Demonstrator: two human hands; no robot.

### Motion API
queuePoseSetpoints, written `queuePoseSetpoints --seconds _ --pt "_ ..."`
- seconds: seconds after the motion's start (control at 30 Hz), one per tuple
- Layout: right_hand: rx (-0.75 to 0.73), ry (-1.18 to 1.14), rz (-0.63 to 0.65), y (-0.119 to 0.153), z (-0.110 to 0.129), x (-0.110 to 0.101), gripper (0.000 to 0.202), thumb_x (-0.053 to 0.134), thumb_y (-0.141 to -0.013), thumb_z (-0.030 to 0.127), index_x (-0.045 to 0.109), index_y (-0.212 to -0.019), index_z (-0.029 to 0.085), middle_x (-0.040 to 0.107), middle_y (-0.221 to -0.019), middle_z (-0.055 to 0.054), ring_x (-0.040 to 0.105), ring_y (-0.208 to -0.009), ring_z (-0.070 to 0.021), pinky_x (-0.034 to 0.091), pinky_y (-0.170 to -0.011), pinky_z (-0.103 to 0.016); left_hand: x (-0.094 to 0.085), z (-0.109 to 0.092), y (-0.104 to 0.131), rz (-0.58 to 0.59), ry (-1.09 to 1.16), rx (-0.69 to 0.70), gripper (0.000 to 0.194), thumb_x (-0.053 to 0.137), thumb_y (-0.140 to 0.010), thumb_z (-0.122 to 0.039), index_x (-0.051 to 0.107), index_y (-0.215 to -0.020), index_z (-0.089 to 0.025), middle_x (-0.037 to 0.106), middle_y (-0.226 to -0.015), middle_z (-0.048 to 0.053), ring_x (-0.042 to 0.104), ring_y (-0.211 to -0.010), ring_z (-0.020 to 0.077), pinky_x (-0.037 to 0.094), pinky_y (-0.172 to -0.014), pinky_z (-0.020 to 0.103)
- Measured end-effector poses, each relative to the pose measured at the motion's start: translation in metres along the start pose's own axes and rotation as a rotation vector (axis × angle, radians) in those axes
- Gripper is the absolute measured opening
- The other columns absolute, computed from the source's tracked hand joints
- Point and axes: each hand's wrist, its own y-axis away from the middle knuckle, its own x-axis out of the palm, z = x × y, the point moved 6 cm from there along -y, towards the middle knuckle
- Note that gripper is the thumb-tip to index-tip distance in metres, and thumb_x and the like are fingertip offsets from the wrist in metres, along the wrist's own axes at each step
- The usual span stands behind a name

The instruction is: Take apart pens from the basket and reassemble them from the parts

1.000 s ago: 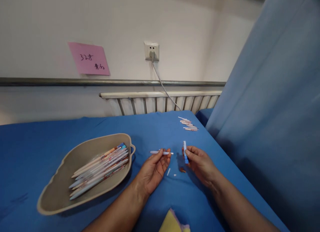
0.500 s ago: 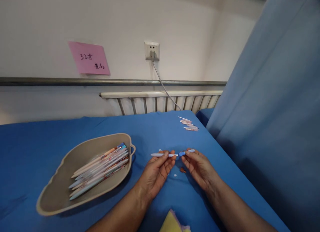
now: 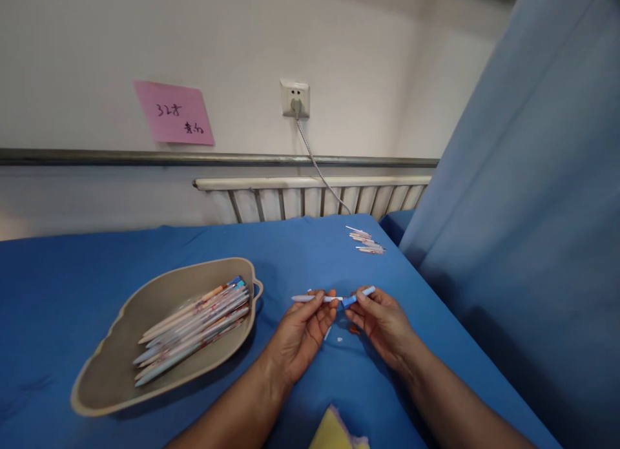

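Between the thumb and fingers of my left hand (image 3: 301, 333) is a pale pen barrel (image 3: 304, 298), its tapered end pointing left and a thin white part pointing right. My right hand (image 3: 387, 326) pinches a blue pen piece (image 3: 349, 301) with a light blue clip end, tilted up to the right. The two pieces meet or nearly meet between my hands; whether they touch is too small to tell. On the blue cloth below lie a small orange-brown piece (image 3: 355, 330) and a white bit (image 3: 340, 340).
A beige tray (image 3: 111, 397) with several pens (image 3: 194, 326) stands at the left. Several thin sticks (image 3: 365, 240) lie at the back right. A yellow cloth (image 3: 332, 433) is at the front edge. A blue curtain (image 3: 523, 197) hangs at the right; behind is a railing (image 3: 314, 182).
My right hand has shifted slightly left, and the blue piece is now more tilted and closer to the barrel. My left hand has barely moved.
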Motion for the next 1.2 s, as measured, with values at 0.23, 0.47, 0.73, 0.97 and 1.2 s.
queuePoseSetpoints --seconds 0.23,0.47,0.73,0.97,1.2 --pt "-0.037 0.28 0.119 0.004 0.002 0.011 0.032 0.072 -0.069 0.044 0.059 -0.086 0.02 0.063 -0.074 0.0 0.063 -0.064 -0.0143 0.05 -0.059 -0.028 0.002 -0.008 0.001 -0.009 -0.046 0.042 0.009 0.055 -0.083 -0.003 0.061 -0.08 -0.009 0.071 -0.084 0.01 0.069 -0.069 0.0141 0.058 -0.068 0.022" --pt "-0.303 0.886 0.175 0.003 0.012 0.007 0.031 0.048 -0.087 0.042 0.063 -0.107 0.023 0.055 -0.068 0.001 0.053 -0.056 -0.0123 0.047 -0.055 -0.026 0.003 -0.015 0.002 -0.006 -0.089 0.081 0.007 0.057 -0.082 -0.004 0.061 -0.081 -0.01 0.07 -0.085 0.01 0.069 -0.069 0.0135 0.058 -0.069 0.021" --pt "-0.447 1.273 0.29 0.014 0.026 0.021 0.032 0.04 -0.091 0.031 0.059 -0.117 0.031 0.059 -0.091 -0.004 0.059 -0.084 -0.0192 0.049 -0.072 -0.031 0.002 -0.015 0.001 0.042 -0.209 0.103 0.006 0.064 -0.079 -0.008 0.06 -0.082 -0.011 0.071 -0.087 0.01 0.069 -0.07 0.0149 0.058 -0.066 0.022" --pt "-0.507 1.509 0.28 0.019 0.029 0.022 0.033 0.038 -0.092 0.027 0.057 -0.119 0.028 0.059 -0.089 -0.005 0.059 -0.08 -0.0184 0.046 -0.075 -0.031 0.001 -0.015 0.0 0.032 -0.319 0.128 0.009 0.068 -0.076 -0.012 0.06 -0.079 -0.011 0.071 -0.088 0.01 0.068 -0.069 0.0137 0.057 -0.066 0.022" --pt "-0.519 1.586 0.323 0.023 0.026 0.024 0.03 0.037 -0.092 0.023 0.055 -0.116 0.024 0.061 -0.092 -0.006 0.06 -0.078 -0.017 0.046 -0.073 -0.03 0.001 -0.007 0.001 0.06 -0.392 0.094 0.02 0.076 -0.069 -0.02 0.061 -0.081 -0.012 0.069 -0.088 0.007 0.066 -0.068 0.0127 0.055 -0.062 0.02"
